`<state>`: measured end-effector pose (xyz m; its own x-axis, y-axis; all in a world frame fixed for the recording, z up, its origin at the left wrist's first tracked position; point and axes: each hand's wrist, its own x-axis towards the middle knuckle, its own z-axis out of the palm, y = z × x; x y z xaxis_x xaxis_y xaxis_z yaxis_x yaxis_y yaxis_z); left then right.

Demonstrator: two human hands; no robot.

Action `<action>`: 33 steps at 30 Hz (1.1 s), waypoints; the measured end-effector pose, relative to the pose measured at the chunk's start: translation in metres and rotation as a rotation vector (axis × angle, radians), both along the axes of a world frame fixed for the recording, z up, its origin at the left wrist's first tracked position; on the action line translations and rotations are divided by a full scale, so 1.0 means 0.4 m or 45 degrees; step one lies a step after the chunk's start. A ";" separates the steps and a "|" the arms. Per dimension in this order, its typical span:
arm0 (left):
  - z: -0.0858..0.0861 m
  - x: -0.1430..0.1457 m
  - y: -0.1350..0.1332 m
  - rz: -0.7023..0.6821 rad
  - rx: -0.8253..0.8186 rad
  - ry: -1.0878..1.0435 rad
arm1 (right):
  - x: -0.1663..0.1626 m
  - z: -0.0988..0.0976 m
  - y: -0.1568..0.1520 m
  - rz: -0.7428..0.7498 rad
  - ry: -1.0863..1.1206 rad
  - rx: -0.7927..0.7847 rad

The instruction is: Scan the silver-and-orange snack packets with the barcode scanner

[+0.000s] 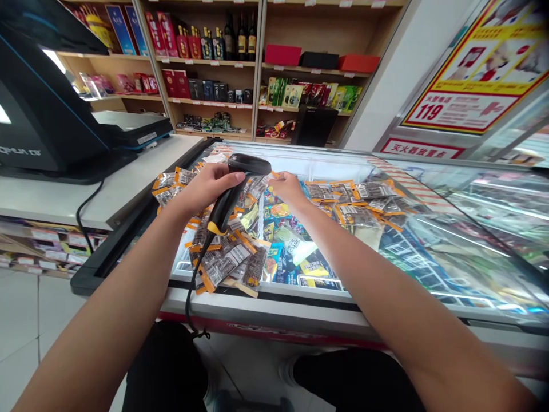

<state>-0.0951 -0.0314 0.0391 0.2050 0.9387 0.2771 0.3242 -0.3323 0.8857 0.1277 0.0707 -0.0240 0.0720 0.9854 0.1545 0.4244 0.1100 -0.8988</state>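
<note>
left hand (218, 182): wrapped round barcode scanner (223, 209), above glass freezer lid (321, 167) | right hand (286, 187): fingertips bunched by scanner head, grip can't tell | orange-edged packets (231, 260): piled below scanner | risk: trailing cable (191, 286) may snag, dragging near-edge ones off

Shop: glass-top freezer (274, 309) w/ pkgd food (317, 269), wine btls (241, 41) on shelves (330, 31), price tags (378, 4), barcode scanner (226, 206), POS till (43, 111).
</note>
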 end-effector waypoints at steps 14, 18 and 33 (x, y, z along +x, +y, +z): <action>0.010 0.009 -0.017 -0.346 0.024 0.405 | 0.119 0.031 -0.012 -0.039 0.471 -0.024; 0.009 0.009 -0.017 -0.318 -0.007 0.417 | 0.124 0.027 -0.003 -0.037 0.375 -0.025; 0.005 -0.023 -0.006 -0.011 -0.017 0.015 | 0.029 0.146 -0.197 0.624 -0.851 -0.066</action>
